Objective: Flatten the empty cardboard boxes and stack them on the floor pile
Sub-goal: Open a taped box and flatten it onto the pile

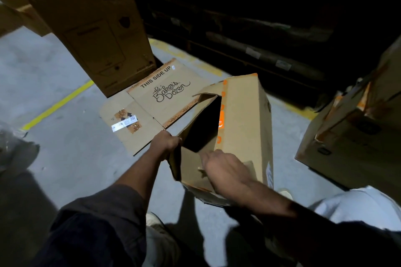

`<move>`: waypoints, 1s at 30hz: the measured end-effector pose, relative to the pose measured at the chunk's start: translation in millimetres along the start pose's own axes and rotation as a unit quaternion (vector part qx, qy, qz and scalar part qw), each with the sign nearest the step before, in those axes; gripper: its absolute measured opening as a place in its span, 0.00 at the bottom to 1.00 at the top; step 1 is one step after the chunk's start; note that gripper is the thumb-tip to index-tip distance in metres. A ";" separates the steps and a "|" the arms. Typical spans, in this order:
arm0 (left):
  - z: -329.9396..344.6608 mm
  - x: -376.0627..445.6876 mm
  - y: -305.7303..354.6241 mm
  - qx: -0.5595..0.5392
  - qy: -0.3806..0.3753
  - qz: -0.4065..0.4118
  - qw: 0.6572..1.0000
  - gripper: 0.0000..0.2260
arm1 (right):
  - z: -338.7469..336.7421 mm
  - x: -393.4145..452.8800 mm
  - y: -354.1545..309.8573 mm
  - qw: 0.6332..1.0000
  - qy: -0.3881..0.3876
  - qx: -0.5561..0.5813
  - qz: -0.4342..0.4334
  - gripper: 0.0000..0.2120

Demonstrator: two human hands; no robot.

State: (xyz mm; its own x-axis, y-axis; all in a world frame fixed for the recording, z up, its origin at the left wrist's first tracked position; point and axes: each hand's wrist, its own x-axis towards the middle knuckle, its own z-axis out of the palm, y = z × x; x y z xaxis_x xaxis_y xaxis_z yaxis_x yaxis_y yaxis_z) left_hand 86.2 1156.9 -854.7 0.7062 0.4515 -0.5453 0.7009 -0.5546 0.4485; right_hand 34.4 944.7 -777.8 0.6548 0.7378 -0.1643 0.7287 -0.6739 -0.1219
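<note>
Flattening underway: left hand [167, 142] grips the open box [240, 119] by its flap edge; right hand [223, 169], blurred, grip unclear. Next, I'd say, collapse it onto the flattened Baker's Dozen box [160, 102].

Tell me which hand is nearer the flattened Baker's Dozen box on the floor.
Left. The left hand grips the open box's edge just beside the flattened box; the right hand is farther over, on the open box's near flap.

Beyond the left hand [166, 143], the flattened box [165, 102] on the floor reads "THIS SIDE UP" and "the Baker's Dozen". Farther off, up and left of that hand, the tall box [91, 28] shows "Crompton" near its top edge. Its smaller print is unreadable.
</note>
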 end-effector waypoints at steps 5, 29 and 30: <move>7.7 -3.1 5.0 0.070 0.057 0.016 0.996 0.10 | 14.2 -19.8 -14.2 1.000 -0.011 0.004 0.010 0.21; 28.8 -25.0 -20.4 0.148 0.207 0.114 0.960 0.10 | 48.7 -23.4 56.6 0.942 0.146 -0.026 0.301 0.22; 29.5 -23.8 -21.3 0.183 0.215 0.120 0.952 0.13 | 46.8 -23.5 61.1 0.933 0.168 -0.046 0.316 0.25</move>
State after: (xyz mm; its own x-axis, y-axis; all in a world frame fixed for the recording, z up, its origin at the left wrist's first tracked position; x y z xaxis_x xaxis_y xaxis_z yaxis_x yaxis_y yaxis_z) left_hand 51.5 1137.3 -872.2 0.8729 0.4809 -0.0825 0.4871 -0.8493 0.2036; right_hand 54.1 884.3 -827.1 0.9739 0.1757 0.1437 0.1799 -0.9835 -0.0170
